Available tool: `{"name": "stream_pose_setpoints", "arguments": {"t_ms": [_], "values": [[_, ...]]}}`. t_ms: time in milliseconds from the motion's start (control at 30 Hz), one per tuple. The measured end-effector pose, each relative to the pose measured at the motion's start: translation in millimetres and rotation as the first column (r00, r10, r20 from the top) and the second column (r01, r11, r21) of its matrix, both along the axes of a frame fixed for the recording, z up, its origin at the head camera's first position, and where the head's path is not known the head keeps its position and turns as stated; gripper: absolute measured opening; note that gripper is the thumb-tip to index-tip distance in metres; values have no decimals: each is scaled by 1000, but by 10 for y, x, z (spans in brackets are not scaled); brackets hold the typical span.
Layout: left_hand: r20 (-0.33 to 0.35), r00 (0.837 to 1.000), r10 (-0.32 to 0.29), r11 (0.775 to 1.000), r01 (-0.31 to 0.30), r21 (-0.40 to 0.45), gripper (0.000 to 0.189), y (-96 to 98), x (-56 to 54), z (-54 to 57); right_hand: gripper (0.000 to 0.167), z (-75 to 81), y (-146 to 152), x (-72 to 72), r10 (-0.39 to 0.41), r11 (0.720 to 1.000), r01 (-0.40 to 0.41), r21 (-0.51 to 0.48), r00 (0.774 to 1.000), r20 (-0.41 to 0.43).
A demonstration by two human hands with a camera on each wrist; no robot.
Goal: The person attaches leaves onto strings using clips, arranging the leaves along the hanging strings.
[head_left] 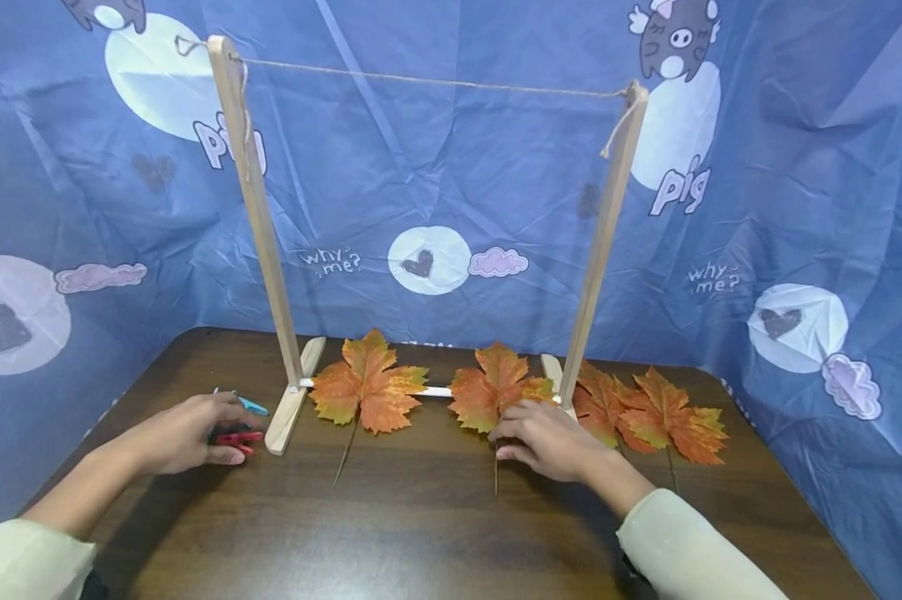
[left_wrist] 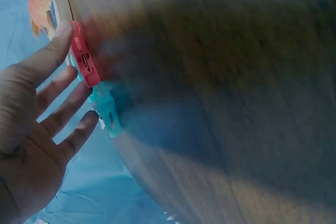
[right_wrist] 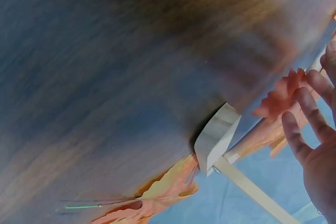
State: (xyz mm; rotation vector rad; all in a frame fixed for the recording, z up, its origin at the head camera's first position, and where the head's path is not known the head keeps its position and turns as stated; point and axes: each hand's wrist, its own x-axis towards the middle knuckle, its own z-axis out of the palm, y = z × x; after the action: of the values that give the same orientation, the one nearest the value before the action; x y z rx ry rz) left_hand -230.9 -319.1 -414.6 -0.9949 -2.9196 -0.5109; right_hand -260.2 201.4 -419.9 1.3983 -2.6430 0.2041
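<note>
My left hand [head_left: 192,433] is at the table's left side, thumb and fingers apart around a red clothespin [head_left: 239,440]. In the left wrist view the thumb tip overlaps one end of the red clothespin [left_wrist: 84,56], and a teal clothespin [left_wrist: 109,111] lies by the smaller fingers. My right hand [head_left: 544,437] is over the lower right of an orange maple leaf [head_left: 488,392], fingertips at its stem and covering part of it. The right wrist view shows those fingers [right_wrist: 310,111] spread and loosely bent. Another maple leaf [head_left: 364,383] lies left of it, stem toward me.
A wooden frame with two posts [head_left: 259,225] [head_left: 604,250] stands behind, a string [head_left: 436,81] tied across its top. A white bar [head_left: 438,392] joins its wooden feet [head_left: 286,421]. More maple leaves [head_left: 672,417] overlap at the right. A patterned blue cloth [head_left: 436,183] hangs around the table.
</note>
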Motion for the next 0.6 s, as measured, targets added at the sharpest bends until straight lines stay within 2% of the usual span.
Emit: {"name": "stream_pose_setpoints", "arguments": {"t_ms": [133,267,467,600], "values": [[-28,999,-17,1000,16,-20,36,-16,-25,-18,19,53,0,10,14,999,-15,-35,1000,-27],[-4,1000,-19,1000,19,-18,31,-18,-32,-38,19,110,-5,20,24,997,-28,-78,998,-54],[-1,1000,-11,1000,11,-24,24,4,-37,-62,18,198,-4,21,-4,990,-7,-144,997,-75],[-15,1000,-26,1000,26,-12,21,21,-43,-66,16,235,3,13,-28,980,4,-197,993,-119]]}}
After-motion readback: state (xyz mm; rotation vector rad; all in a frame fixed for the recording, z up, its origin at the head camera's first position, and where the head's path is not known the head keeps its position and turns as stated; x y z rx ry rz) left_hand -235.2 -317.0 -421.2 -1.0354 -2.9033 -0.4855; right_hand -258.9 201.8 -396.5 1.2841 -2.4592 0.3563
